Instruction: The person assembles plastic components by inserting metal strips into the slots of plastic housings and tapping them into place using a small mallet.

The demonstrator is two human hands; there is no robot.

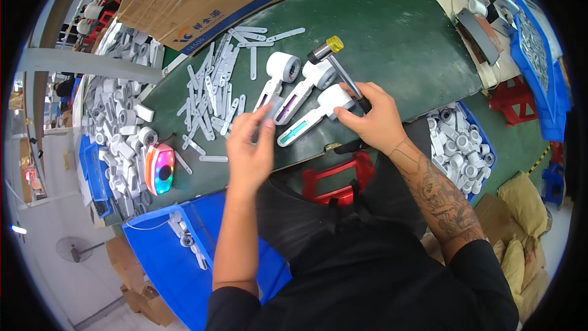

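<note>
My left fingers (264,124) are pinched narrow on a thin grey-white strip (269,116), held just above the open slot of the nearest white handle housing (309,119). My right fingers (352,101) are closed round the shaft of a small mallet (335,61) and press on that housing's round head at once; its yellow-capped head points away from me.

Taking this housing as the landmark: two similar housings (278,76) lie just beyond it to the left, side by side. A loose heap of strips (211,92) lies further left on the green desk (398,43). A lit, rainbow-coloured speaker (160,168) sits well to the left, near the desk edge. A blue bin of white parts (459,144) stands to the right.

Judgement: the strip should sit square along the slot before any tap, with the housing steadied flat and light blows only.
</note>
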